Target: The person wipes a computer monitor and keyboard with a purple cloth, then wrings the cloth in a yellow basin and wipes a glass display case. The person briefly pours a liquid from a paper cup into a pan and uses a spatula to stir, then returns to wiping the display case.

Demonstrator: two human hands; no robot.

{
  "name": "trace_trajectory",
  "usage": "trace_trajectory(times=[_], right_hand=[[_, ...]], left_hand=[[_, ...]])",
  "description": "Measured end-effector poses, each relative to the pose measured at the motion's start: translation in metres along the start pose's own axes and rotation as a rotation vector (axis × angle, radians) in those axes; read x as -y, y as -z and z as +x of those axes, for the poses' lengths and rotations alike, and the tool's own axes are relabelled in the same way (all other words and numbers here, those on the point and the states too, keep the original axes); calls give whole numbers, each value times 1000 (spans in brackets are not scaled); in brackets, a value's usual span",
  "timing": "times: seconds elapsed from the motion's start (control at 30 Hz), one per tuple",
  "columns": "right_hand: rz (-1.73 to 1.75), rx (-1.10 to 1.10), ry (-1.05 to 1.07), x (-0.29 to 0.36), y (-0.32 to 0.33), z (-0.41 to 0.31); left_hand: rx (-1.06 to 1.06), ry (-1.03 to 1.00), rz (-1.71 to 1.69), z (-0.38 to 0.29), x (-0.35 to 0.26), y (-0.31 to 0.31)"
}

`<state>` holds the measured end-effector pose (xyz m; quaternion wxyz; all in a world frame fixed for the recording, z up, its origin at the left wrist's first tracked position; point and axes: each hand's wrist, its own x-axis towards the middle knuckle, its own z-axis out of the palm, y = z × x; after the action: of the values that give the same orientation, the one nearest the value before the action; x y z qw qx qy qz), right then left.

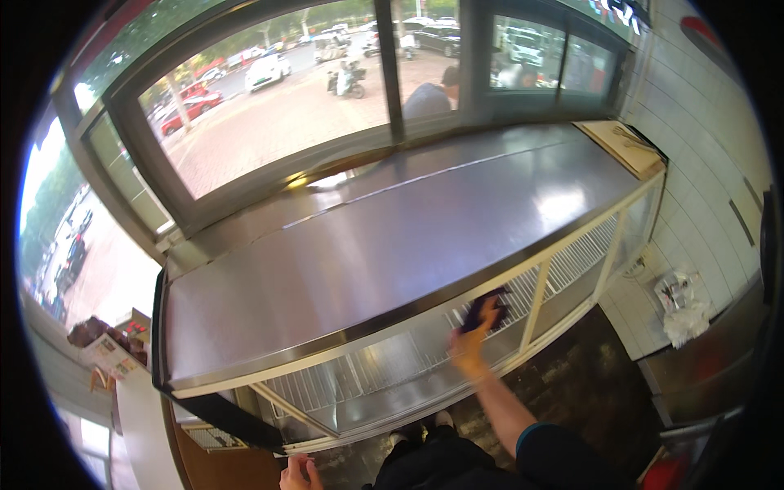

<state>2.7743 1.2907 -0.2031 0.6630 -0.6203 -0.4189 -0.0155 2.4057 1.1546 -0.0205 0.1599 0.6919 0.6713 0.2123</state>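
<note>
My right hand [470, 349] grips a dark cloth [485, 311] at the front of a display cabinet, just under its top's front edge. Both are blurred, and whether the cloth touches the glass is not plain. The cabinet has a broad stainless steel top [343, 257], cream-framed sliding doors and white wire racks [355, 370] inside. Low at the picture's bottom edge, my left hand [299, 473] hangs near the cabinet's lower left corner. Its fingers are loosely bent and a little apart, with nothing seen in them; part of it is cut off.
A wooden board [615, 147] with tongs lies at the counter's far right end. Behind runs a window frame [392, 73], with a person outside. Plastic bags [683, 312] sit by the tiled wall [692, 184]. At left, a box [116, 358] stands on a white ledge. The floor [569, 367] is dark.
</note>
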Motion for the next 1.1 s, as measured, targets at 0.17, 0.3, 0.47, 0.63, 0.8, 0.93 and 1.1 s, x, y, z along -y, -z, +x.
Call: trace_trajectory(times=[0.17,0.3,0.47,0.63,0.8,0.93,1.1], right_hand=[[-304,754,445,94,-49,-91],[-505,537,87,108,-67,-65],[-457,-9,98,62,-26,19],[-386,-176,-72,15,35,112],[-282,-139,148,-29,74,118],[-197,-135,20,-64,88,85],[41,-547,-20,-69,34,15]], left_hand=[[30,-129,-53,27,-36,1],[29,-324,-79,40,-62,-4],[95,-314,-5,45,-69,-16],[113,-333,63,49,-62,-26],[109,-322,87,46,-59,-33],[64,-298,67,40,-49,-31],[87,-180,146,22,-30,-26]])
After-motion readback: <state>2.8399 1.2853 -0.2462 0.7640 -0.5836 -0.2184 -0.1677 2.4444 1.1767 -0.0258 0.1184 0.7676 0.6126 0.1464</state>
